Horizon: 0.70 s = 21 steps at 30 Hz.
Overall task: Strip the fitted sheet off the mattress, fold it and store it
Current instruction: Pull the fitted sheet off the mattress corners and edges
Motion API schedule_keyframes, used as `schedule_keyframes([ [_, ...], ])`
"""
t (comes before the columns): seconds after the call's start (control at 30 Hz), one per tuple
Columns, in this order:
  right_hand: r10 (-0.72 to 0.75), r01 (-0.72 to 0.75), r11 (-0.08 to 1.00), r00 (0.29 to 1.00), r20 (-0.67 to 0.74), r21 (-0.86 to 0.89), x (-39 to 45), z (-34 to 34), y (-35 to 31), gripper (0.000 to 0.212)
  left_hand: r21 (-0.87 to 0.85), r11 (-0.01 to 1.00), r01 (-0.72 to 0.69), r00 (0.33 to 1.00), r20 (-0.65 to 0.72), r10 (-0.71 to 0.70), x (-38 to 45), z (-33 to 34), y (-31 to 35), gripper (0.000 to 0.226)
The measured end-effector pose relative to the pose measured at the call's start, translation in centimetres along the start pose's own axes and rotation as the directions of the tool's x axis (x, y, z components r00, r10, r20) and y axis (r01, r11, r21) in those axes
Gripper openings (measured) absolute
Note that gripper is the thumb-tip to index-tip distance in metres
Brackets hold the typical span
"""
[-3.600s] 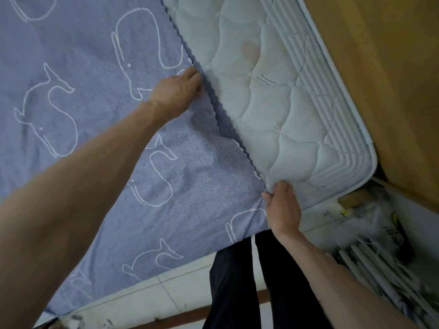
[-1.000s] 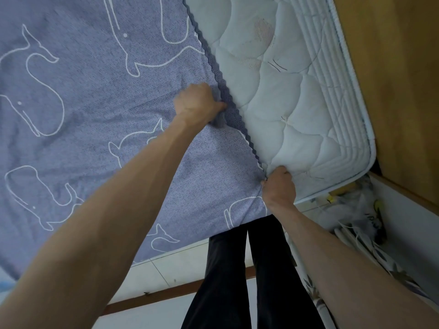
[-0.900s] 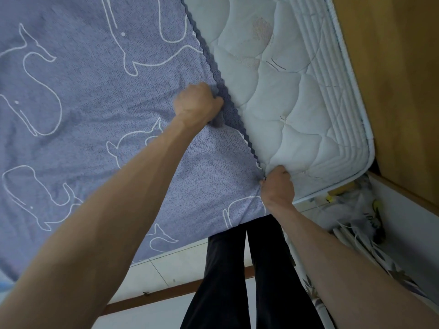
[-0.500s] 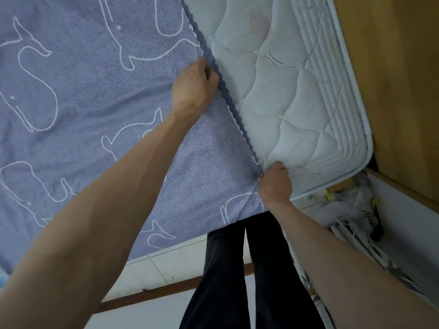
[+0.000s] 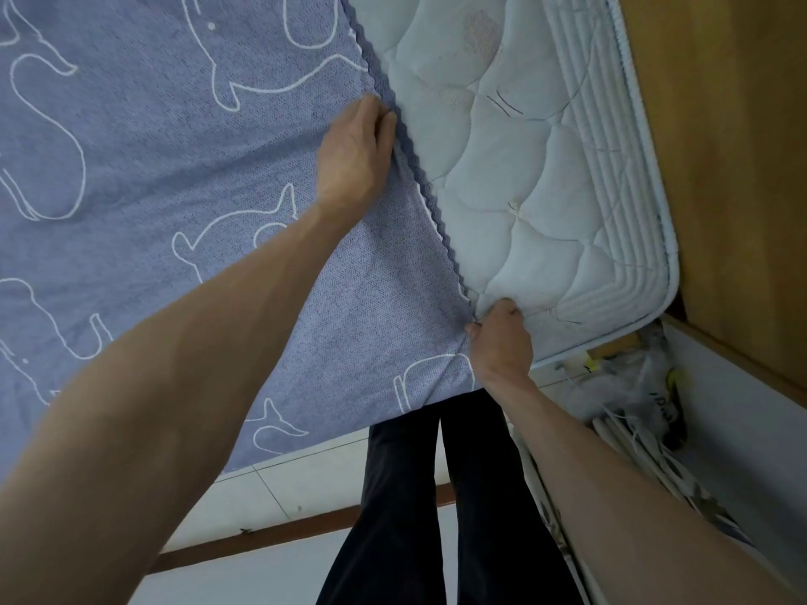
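Fitted sheet (image 5: 174, 168) partly peeled leftward off mattress (image 5: 524, 189), right corner bared; left hand (image 5: 353, 155) flat on its scalloped edge, right hand (image 5: 500, 342) pinching the near hem; most stripping, folding, storing left.

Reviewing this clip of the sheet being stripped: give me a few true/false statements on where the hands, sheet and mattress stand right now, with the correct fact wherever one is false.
1. The right hand pinches the blue fitted sheet at the mattress's near edge. True.
2. The sheet is already fully off the mattress. False: it still covers most of the mattress; only the corner by the wooden panel is bare.
3. The left hand rests at the sheet's scalloped edge. True.
4. The sheet is plain white. False: it is blue with white whale outlines.
5. The right hand hangs free with no grip on anything. False: its fingers are curled on the sheet's edge.
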State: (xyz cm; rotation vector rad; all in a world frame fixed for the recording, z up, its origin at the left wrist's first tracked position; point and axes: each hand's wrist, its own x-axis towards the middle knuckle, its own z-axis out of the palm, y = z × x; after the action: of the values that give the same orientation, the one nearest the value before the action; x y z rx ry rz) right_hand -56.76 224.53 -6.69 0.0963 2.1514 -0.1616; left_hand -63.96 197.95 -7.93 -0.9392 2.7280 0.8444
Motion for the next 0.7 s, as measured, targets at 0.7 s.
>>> schedule_keyframes([
  [0.7,-0.297,0.314,0.949,0.86,-0.416,-0.027,-0.9,-2.3,-5.8,0.018,0.072,0.997,0.025,0.994,0.102,-0.032,3.3,-0.6,1.0,0.037],
])
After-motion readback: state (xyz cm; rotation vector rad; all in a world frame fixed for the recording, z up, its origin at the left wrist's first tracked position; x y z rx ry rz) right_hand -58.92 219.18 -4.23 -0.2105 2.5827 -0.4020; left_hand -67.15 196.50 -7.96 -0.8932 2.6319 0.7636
